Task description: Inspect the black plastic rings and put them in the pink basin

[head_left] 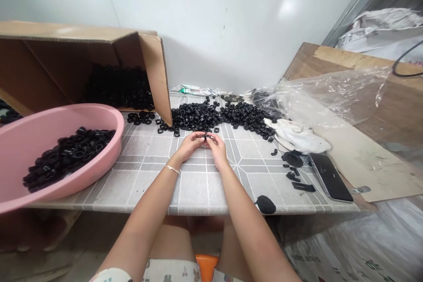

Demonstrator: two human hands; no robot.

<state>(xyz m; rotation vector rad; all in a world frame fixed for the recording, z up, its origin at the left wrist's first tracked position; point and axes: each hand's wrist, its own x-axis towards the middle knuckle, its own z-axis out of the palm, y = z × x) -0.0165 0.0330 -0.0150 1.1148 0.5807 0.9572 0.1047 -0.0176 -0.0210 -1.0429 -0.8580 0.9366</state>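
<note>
Across the tiled surface, a pink basin and a cardboard box flank a loose heap of black rings — and there, left hand and right hand, fingers pinched together on one small ring, held just above the surface.

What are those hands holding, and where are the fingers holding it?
The left hand and right hand pinch a small black ring between their fingertips, apparently at its edge; fingers hide most of it.
</note>
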